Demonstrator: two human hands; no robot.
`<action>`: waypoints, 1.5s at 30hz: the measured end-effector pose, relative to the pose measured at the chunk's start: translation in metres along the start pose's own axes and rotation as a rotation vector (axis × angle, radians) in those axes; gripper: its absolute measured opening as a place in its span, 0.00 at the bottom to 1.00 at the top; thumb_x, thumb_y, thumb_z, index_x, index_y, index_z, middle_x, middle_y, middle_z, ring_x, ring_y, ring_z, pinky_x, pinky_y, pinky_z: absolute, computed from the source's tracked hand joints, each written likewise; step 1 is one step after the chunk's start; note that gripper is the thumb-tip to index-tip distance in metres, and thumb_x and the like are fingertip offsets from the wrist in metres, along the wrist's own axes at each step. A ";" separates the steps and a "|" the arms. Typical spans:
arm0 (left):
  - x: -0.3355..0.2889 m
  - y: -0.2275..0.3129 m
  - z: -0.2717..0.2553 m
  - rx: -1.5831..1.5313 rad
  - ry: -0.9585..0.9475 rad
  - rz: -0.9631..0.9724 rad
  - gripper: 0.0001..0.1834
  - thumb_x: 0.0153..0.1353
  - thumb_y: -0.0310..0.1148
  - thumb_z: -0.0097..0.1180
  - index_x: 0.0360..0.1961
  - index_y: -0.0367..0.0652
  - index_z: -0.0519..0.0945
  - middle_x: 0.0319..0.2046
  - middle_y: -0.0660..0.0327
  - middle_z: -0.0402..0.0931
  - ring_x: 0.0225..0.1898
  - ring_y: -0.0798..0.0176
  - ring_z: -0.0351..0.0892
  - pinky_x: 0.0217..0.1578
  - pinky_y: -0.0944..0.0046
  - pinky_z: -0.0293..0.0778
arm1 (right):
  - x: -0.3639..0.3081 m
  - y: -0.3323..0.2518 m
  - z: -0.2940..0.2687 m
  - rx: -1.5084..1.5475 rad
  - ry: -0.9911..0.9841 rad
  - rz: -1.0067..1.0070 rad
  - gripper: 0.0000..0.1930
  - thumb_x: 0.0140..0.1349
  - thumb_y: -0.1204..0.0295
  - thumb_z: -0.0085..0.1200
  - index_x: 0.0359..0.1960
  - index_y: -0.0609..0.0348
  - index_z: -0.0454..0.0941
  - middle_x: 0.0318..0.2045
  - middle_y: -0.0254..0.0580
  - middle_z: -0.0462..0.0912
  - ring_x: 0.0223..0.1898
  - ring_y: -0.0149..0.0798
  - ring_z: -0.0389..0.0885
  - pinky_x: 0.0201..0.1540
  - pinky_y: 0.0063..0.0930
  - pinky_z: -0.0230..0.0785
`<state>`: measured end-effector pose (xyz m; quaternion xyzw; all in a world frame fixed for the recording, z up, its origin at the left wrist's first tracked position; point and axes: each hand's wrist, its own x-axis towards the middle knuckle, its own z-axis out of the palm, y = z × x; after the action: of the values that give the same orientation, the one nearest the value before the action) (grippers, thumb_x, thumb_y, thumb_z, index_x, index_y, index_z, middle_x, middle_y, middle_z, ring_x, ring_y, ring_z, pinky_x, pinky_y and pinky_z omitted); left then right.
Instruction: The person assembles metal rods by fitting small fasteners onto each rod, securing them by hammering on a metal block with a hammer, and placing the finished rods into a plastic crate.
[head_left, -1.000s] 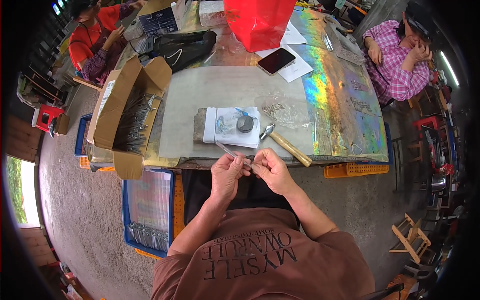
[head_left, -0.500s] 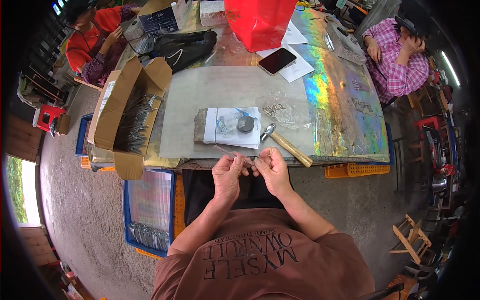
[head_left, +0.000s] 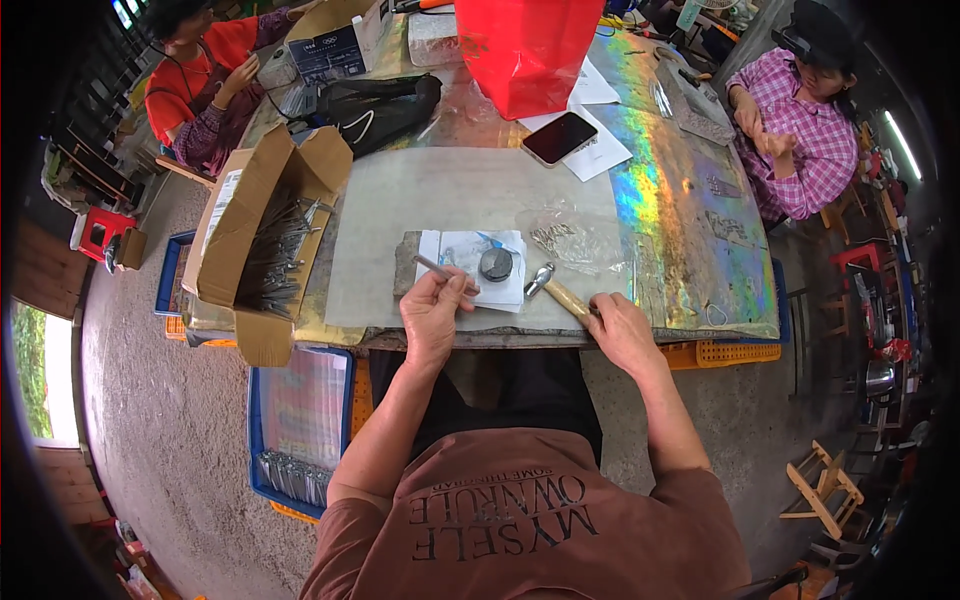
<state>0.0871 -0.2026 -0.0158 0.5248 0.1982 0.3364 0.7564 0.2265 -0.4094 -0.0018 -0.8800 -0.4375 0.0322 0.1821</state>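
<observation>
Over the near edge of the white pad of paper [head_left: 508, 294], my left hand [head_left: 430, 314] pinches a thin grey metal rod [head_left: 432, 267], its free end slanting up to the left. My right hand [head_left: 622, 330] has closed on the wooden handle end of a ball-peen hammer [head_left: 566, 298]. The hammer lies on the worktop with its metal head toward the pad. A dark round disc [head_left: 496, 265] rests on the pad, with a small blue-tipped thing beside it. The pad sits on a grey stone-like slab [head_left: 406, 270], whose left edge shows.
Left stands an open cardboard box [head_left: 215, 235] of thin metal rods. A clear bag [head_left: 575, 240] with small metal pieces, a phone [head_left: 560, 138] and a red bag [head_left: 525, 60] lie beyond. Blue crate [head_left: 300, 430] below left. Co-workers sit far left [head_left: 215, 85] and right [head_left: 795, 130].
My hands have parted. The left keeps the rod and has moved slightly left; the right has let go of it, moved right and taken hold of the hammer handle. The right co-worker's hand has dropped.
</observation>
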 end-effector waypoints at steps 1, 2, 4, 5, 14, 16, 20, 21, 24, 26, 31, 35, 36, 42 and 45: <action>0.005 0.001 0.001 0.034 0.001 0.001 0.06 0.57 0.28 0.50 0.31 0.35 0.74 0.25 0.61 0.75 0.25 0.72 0.72 0.24 0.75 0.68 | 0.001 -0.004 -0.006 0.016 -0.059 -0.010 0.11 0.49 0.68 0.53 0.30 0.62 0.70 0.24 0.49 0.73 0.26 0.52 0.73 0.29 0.41 0.65; 0.010 0.003 0.003 0.069 0.002 0.001 0.06 0.57 0.28 0.50 0.31 0.35 0.74 0.25 0.62 0.74 0.26 0.72 0.72 0.24 0.75 0.68 | 0.002 -0.007 -0.009 0.032 -0.117 -0.019 0.13 0.48 0.67 0.55 0.30 0.62 0.70 0.24 0.49 0.74 0.27 0.51 0.73 0.29 0.41 0.65; 0.019 -0.002 0.004 0.062 -0.004 0.023 0.06 0.57 0.27 0.50 0.30 0.35 0.75 0.25 0.63 0.74 0.27 0.73 0.72 0.24 0.75 0.67 | 0.005 -0.006 -0.006 0.091 -0.163 -0.004 0.13 0.47 0.67 0.55 0.30 0.63 0.69 0.24 0.50 0.74 0.28 0.51 0.74 0.29 0.40 0.65; 0.023 -0.003 0.005 0.100 -0.010 0.048 0.05 0.56 0.27 0.50 0.30 0.35 0.75 0.25 0.64 0.73 0.26 0.73 0.71 0.24 0.75 0.67 | 0.006 -0.005 -0.005 0.149 -0.211 0.013 0.14 0.47 0.68 0.55 0.31 0.64 0.69 0.23 0.51 0.75 0.29 0.51 0.75 0.30 0.38 0.66; 0.035 -0.014 0.007 0.158 -0.026 0.065 0.04 0.56 0.25 0.50 0.29 0.36 0.75 0.22 0.67 0.72 0.23 0.76 0.67 0.24 0.77 0.66 | 0.002 -0.007 -0.014 0.883 -0.508 0.481 0.11 0.52 0.74 0.51 0.36 0.63 0.67 0.17 0.34 0.72 0.13 0.23 0.68 0.14 0.16 0.59; 0.036 -0.015 0.007 0.165 -0.021 0.069 0.04 0.56 0.25 0.50 0.29 0.36 0.75 0.22 0.67 0.72 0.22 0.76 0.67 0.24 0.77 0.66 | -0.005 -0.005 -0.014 0.951 -0.492 0.459 0.11 0.53 0.74 0.50 0.37 0.64 0.67 0.17 0.34 0.71 0.12 0.23 0.68 0.13 0.16 0.58; 0.036 -0.014 0.008 0.227 -0.035 0.089 0.03 0.56 0.24 0.50 0.29 0.35 0.75 0.22 0.66 0.72 0.22 0.76 0.67 0.24 0.77 0.66 | -0.017 -0.010 -0.020 1.118 -0.381 0.385 0.14 0.55 0.74 0.49 0.43 0.65 0.65 0.17 0.31 0.69 0.12 0.22 0.64 0.12 0.16 0.55; 0.036 -0.013 0.008 0.254 -0.043 0.093 0.03 0.56 0.23 0.49 0.29 0.34 0.74 0.23 0.64 0.72 0.23 0.75 0.67 0.25 0.77 0.66 | -0.020 -0.010 -0.022 1.117 -0.380 0.385 0.14 0.55 0.74 0.49 0.43 0.65 0.65 0.17 0.31 0.69 0.12 0.22 0.64 0.12 0.16 0.55; 0.036 -0.012 0.009 0.354 -0.047 0.138 0.03 0.54 0.24 0.52 0.29 0.36 0.76 0.19 0.69 0.71 0.22 0.77 0.66 0.23 0.76 0.65 | -0.025 -0.013 -0.028 1.162 -0.338 0.361 0.17 0.56 0.74 0.48 0.47 0.64 0.64 0.19 0.29 0.68 0.15 0.21 0.64 0.15 0.15 0.56; 0.035 -0.009 0.011 0.402 -0.052 0.149 0.03 0.53 0.24 0.52 0.29 0.36 0.76 0.19 0.68 0.71 0.22 0.77 0.66 0.24 0.75 0.66 | -0.027 -0.018 -0.032 1.144 -0.231 0.241 0.20 0.57 0.75 0.47 0.51 0.63 0.61 0.21 0.29 0.67 0.18 0.20 0.65 0.18 0.14 0.57; 0.034 -0.003 0.014 0.570 -0.086 0.287 0.04 0.51 0.23 0.54 0.29 0.35 0.75 0.20 0.62 0.73 0.21 0.73 0.69 0.24 0.71 0.67 | -0.018 -0.033 -0.046 1.174 -0.189 0.160 0.23 0.58 0.75 0.45 0.56 0.62 0.56 0.21 0.29 0.66 0.19 0.21 0.66 0.22 0.14 0.60; 0.036 0.002 0.015 0.704 -0.165 0.449 0.04 0.49 0.22 0.54 0.28 0.37 0.75 0.22 0.55 0.73 0.23 0.60 0.72 0.25 0.66 0.67 | -0.009 -0.045 -0.057 0.985 -0.132 0.074 0.24 0.58 0.77 0.44 0.58 0.59 0.56 0.22 0.31 0.68 0.21 0.21 0.66 0.23 0.14 0.63; 0.036 0.003 0.015 0.739 -0.190 0.516 0.04 0.48 0.22 0.54 0.28 0.37 0.75 0.22 0.54 0.72 0.24 0.56 0.72 0.26 0.65 0.67 | -0.006 -0.048 -0.059 0.982 -0.131 0.069 0.24 0.58 0.77 0.44 0.58 0.59 0.56 0.22 0.31 0.68 0.21 0.21 0.66 0.23 0.14 0.63; 0.037 0.003 0.015 0.869 -0.223 0.542 0.04 0.48 0.23 0.55 0.28 0.37 0.76 0.22 0.57 0.74 0.23 0.62 0.72 0.26 0.70 0.68 | 0.019 -0.066 -0.077 0.601 0.068 -0.317 0.24 0.55 0.78 0.49 0.55 0.62 0.61 0.23 0.35 0.72 0.18 0.23 0.68 0.20 0.16 0.62; 0.036 0.000 0.017 0.749 -0.202 0.549 0.05 0.46 0.21 0.54 0.27 0.37 0.73 0.21 0.55 0.71 0.24 0.53 0.70 0.25 0.61 0.66 | 0.028 -0.081 -0.108 0.415 0.112 -0.478 0.25 0.52 0.80 0.51 0.54 0.62 0.63 0.25 0.36 0.73 0.17 0.22 0.66 0.19 0.16 0.61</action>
<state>0.1235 -0.1877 -0.0077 0.8246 0.0852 0.3764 0.4136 0.2053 -0.3745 0.1299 -0.6969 -0.6050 0.0285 0.3841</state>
